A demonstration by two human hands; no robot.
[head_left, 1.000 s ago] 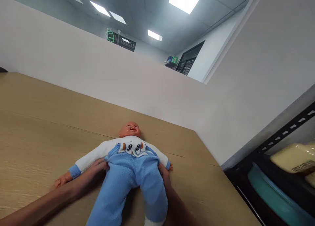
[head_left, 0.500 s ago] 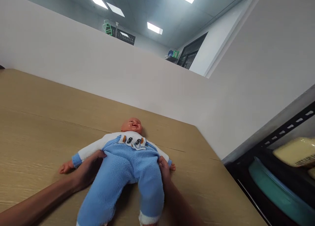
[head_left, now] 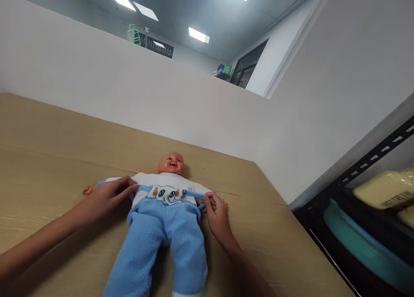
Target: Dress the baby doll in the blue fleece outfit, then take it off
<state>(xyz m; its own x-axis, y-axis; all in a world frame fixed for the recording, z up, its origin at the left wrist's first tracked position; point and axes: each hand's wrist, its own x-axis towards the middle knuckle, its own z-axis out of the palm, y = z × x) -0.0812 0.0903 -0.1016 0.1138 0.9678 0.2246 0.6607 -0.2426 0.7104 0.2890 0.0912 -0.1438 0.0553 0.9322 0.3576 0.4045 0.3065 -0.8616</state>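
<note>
blue fleece overalls (head_left: 164,232), soft and light by the look, sit on the doll (head_left: 170,163) lying face up on the wooden table (head_left: 48,159). your left hand (head_left: 103,198) and right hand (head_left: 217,215) each pinch one of the thin straps (head_left: 193,194), fingers nearly closed. best hold is likely near the bib.

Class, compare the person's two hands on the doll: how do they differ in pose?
The left hand stretches its fingers flat; the right hand curls its fingers shut. The left hand covers the doll's arm; the right hand sits beside its waist. Both touch the blue straps.
</note>
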